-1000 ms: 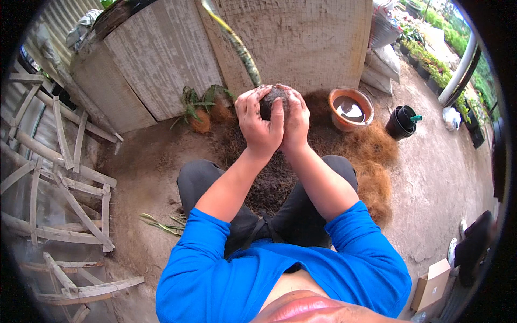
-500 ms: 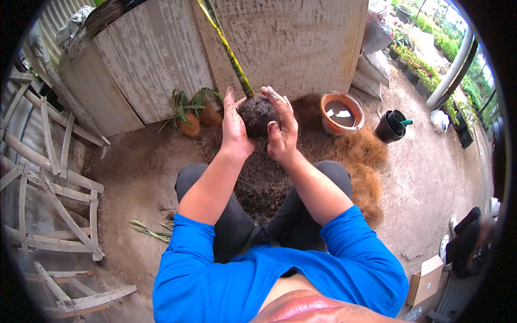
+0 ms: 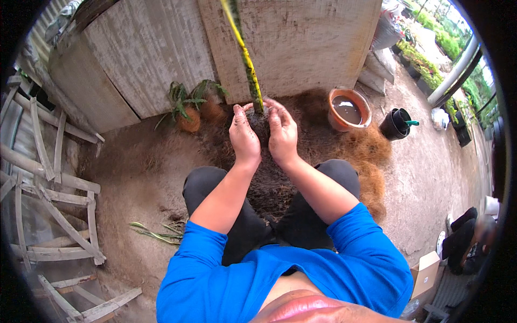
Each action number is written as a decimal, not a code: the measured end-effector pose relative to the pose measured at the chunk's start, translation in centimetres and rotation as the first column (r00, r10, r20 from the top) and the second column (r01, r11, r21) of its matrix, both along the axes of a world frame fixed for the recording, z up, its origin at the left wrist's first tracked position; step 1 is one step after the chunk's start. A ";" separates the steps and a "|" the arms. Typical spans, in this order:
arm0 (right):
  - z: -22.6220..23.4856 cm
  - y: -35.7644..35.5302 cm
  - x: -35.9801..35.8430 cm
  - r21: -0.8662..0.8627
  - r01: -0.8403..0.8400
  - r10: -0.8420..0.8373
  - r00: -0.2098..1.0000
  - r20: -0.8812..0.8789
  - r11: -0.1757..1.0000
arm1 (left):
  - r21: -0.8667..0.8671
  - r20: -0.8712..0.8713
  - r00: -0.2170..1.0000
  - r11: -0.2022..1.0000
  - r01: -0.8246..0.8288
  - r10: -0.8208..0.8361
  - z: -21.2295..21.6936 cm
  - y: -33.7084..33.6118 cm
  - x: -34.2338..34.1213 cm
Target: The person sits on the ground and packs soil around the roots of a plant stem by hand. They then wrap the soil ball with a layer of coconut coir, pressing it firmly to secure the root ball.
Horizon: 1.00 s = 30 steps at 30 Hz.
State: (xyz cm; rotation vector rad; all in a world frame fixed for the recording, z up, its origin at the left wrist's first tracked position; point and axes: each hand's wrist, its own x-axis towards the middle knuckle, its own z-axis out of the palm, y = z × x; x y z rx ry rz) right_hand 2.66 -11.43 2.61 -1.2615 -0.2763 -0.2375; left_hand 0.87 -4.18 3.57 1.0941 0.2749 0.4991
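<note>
Left hand (image 3: 245, 138), right hand (image 3: 283, 140): fingers (image 3: 275, 123) cupped round a soil ball (image 3: 260, 126), leaf (image 3: 250, 65) poking up between them. Packing step, I'd guess; next squeeze probably wants even pressure.

Between the soil-smudged left hand (image 3: 246, 139) and right hand (image 3: 283, 134), the root ball (image 3: 260, 126) looks matt and crumbly; the leaf (image 3: 248, 62) rising from the grip is smooth with a faint sheen. Beyond the grip, the boards (image 3: 291, 48) are rough, weathered wood. To its right, the clay-looking pot (image 3: 335, 114) has a dull wall around glossy liquid (image 3: 347, 110), and farther right the black pots (image 3: 395, 125) are smooth plastic. Nearer the body on that side, the brown fibre (image 3: 370, 185) is coarse, matt and hairy. Far left of the grip, the frames (image 3: 67, 196) are bare, dry wood; below it, the sleeves (image 3: 353, 229) are soft, matt cloth
</note>
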 end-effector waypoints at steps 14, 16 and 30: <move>-0.5 -1.1 3.3 0.306 -0.188 0.286 0.905 -0.316 0.933 | -0.008 -0.049 0.970 0.971 0.239 -0.239 0.7 1.4 1.1; 1.0 -1.5 3.3 0.452 -0.180 0.421 0.744 -0.519 0.874 | 0.145 -0.007 0.990 0.979 0.144 -0.144 -0.1 1.8 1.3; 1.8 -2.1 3.0 0.623 -0.193 0.596 0.591 -0.544 0.758 | 0.405 0.319 0.942 0.914 -0.033 -0.107 -1.0 0.7 1.7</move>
